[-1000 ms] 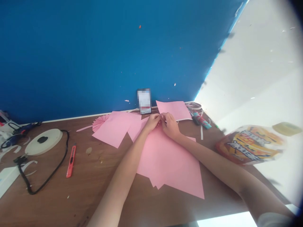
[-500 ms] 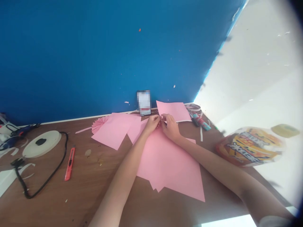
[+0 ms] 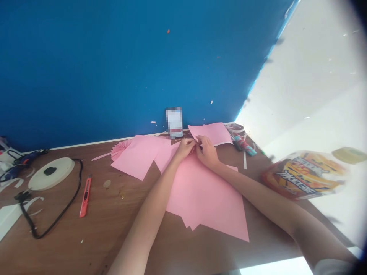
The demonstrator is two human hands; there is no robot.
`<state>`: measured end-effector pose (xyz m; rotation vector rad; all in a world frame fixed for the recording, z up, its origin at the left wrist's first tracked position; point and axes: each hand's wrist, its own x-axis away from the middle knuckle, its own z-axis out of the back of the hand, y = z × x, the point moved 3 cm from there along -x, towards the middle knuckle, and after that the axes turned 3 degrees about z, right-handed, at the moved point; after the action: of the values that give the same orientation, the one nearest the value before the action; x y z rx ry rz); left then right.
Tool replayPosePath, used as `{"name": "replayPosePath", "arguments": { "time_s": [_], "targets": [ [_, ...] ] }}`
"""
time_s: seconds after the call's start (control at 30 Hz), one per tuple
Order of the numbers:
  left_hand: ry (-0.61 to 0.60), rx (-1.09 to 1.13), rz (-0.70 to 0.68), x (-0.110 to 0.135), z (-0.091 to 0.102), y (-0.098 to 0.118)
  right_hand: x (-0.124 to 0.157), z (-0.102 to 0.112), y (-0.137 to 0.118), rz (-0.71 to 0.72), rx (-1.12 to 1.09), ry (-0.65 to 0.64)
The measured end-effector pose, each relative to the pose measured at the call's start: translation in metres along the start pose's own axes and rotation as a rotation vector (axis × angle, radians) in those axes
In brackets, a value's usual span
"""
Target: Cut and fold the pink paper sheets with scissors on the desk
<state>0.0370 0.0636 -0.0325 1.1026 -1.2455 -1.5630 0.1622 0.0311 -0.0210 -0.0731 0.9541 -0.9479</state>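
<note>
Over the top edge of a stack of pink paper sheets [image 3: 206, 194], my left hand [image 3: 185, 148] and my right hand [image 3: 208, 153] meet, fingertips almost touching. Thumb and fingers of both are closed in a pinch; what they grip is too small and covered to make out. Just behind my right hand lies another pink sheet [image 3: 213, 131], slightly curled. To the left, more pink sheets [image 3: 140, 154] overlap, partly covering a pleated pink paper fan [image 3: 120, 149] with a pale strip sticking out from it.
A phone [image 3: 174, 123] leans against the blue wall. On the left are a red utility knife [image 3: 85, 196], a white disc [image 3: 61, 168] and a black cable [image 3: 61, 214]. To the right stand a large drink bottle [image 3: 306, 175] and a red-and-blue tube-like item [image 3: 245, 145].
Both hands stay at nearly the same spot, still pinched together. The curled pink sheet behind my right hand sits slightly differently, its left corner lower. The view has shifted a little.
</note>
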Motion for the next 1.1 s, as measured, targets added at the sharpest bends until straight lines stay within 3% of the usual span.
{"name": "replayPosePath", "arguments": {
  "time_s": [0.3, 1.1],
  "targets": [
    [-0.028, 0.009, 0.019, 0.0016, -0.0020, 0.0006, -0.0005, -0.0026, 0.0040, -0.019, -0.042, -0.016],
    [0.063, 0.017, 0.028, 0.0036, 0.0004, 0.0044, -0.0016, -0.0006, 0.0004, 0.028, 0.028, -0.014]
  ]
}}
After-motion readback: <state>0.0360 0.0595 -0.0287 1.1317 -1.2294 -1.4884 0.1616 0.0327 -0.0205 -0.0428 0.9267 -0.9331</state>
